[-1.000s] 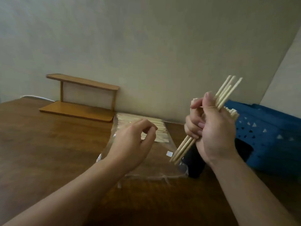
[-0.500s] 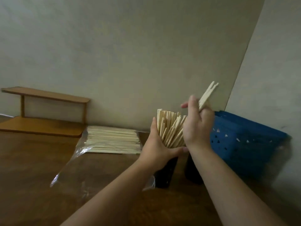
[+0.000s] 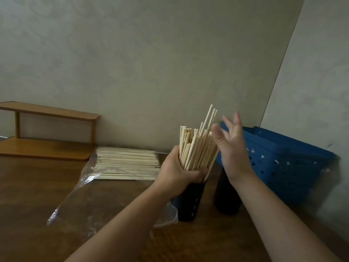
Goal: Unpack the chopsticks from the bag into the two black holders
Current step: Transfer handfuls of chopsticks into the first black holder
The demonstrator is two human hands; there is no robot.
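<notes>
The chopsticks stand as a thick bundle in the left black holder, which is a little to the right of the middle of the view. A few of them rise higher than the others and lean toward 1 o'clock. The left hand grasps this bundle near the rim of the holder, with the fingers curled around the sticks from the 9 o'clock side.

The right hand is released: its fingers are straight and spread, pointing to 12 o'clock, and it holds nothing. It is just beside the bundle at 3 o'clock; I cannot tell if the palm touches the sticks.

The right black holder stands just beside the left one at 3 o'clock, partly hidden behind the right forearm. Its content I cannot see.

The clear bag lies flat on the wooden table, at 9 o'clock from the holders, and one corner reaches the foot of the left holder. Inside its far end a flat stack of loose chopsticks still lies.

A blue basket sits at 3 o'clock against the wall. A small wooden shelf stands at 10 o'clock.
</notes>
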